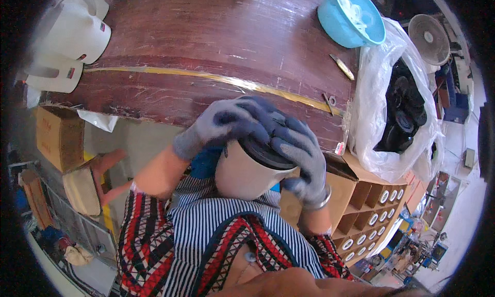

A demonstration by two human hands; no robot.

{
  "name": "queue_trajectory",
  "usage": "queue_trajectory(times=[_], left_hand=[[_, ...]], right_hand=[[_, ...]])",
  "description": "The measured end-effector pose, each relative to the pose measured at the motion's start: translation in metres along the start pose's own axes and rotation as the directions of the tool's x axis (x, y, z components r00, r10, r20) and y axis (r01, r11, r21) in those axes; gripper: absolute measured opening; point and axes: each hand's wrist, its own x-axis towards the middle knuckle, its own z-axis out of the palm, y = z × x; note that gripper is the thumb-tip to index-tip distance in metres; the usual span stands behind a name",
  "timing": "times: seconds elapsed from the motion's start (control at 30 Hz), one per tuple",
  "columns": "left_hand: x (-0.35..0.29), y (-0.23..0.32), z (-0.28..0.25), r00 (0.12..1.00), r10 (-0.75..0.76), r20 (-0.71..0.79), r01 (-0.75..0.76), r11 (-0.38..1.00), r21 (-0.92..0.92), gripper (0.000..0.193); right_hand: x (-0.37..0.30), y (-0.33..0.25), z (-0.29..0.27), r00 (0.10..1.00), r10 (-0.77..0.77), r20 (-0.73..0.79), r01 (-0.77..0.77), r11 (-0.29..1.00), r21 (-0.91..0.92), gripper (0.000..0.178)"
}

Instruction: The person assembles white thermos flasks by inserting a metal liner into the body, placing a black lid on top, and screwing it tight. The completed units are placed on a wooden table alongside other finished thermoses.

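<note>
A white jug (242, 174) with a black lid (265, 153) is tilted close against my striped apron, just off the table's near edge. My left hand (224, 120), in a grey and dark-blue work glove, curls its fingers over the lid's far left side. In a matching glove, my right hand (304, 155) wraps the lid's right side, its lower part beside the jug's wall. The fingers of both hands meet over the lid and hide part of its rim. No handle shows on this jug.
Several white jugs (85, 36) stand at the table's left. On the right are a turquoise basin (340, 23) of clear parts, a knife (342, 67), a small metal piece (330, 103), and a plastic bag (374, 111) of black parts. A divided carton (356, 196) sits below.
</note>
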Motion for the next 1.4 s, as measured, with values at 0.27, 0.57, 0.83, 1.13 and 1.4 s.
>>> queue_trajectory(times=[0.27,0.57,0.83,1.13,1.4], left_hand=[[0.009,0.004,0.001,0.798,-0.372,-0.474,0.284,0.926,-0.249,0.041],[0.004,-0.017,0.009,0.93,-0.348,-0.115,0.328,0.93,-0.163,0.049],[-0.001,0.007,0.04,0.835,-0.458,-0.306,0.286,0.835,-0.47,0.051],[0.003,0.012,0.025,0.876,-0.395,-0.276,0.328,0.909,-0.259,0.044],[-0.004,0.011,0.025,0.809,-0.434,-0.396,0.394,0.901,-0.183,0.045]], right_hand=[[-0.006,-0.027,0.004,0.989,-0.107,-0.103,0.066,0.938,-0.341,0.07],[0.011,-0.051,0.017,0.985,-0.159,0.067,0.172,0.905,-0.389,0.052],[-0.019,-0.038,0.02,0.974,-0.145,0.174,0.205,0.888,-0.411,0.063],[-0.014,-0.039,0.028,0.904,-0.386,0.185,0.425,0.859,-0.286,0.072],[0.003,-0.053,0.025,0.885,-0.439,0.153,0.463,0.862,-0.205,0.055]])
